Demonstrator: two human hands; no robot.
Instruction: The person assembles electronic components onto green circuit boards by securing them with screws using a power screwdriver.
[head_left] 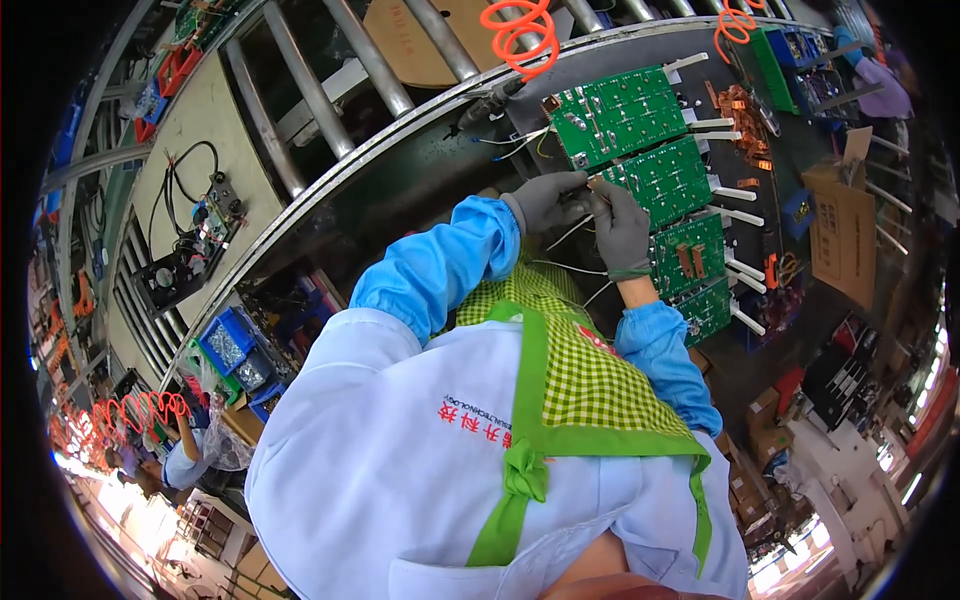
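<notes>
Both my hands wear grey gloves and meet at the left edge of the green circuit boards. My left hand point(548, 203) has its fingers bent together, and what they hold, if anything, is hidden. Beside it, my right hand point(621, 228) pinches something tiny between thumb and fingers, too small to name. Several green circuit boards lie in a row: a far board point(618, 112), a second board point(660, 182) by my right hand, a third board point(688, 250) with two copper strips point(690, 261) on it, and a near board point(705, 308). White wires point(570, 266) run below my hands.
A pile of copper pieces point(742, 125) lies right of the boards, with white sticks point(740, 215) projecting between. Further right stands a cardboard box point(842, 230). An orange coiled hose point(520, 35) hangs at the back. Left are a roller conveyor point(310, 95) and blue parts bins point(230, 340).
</notes>
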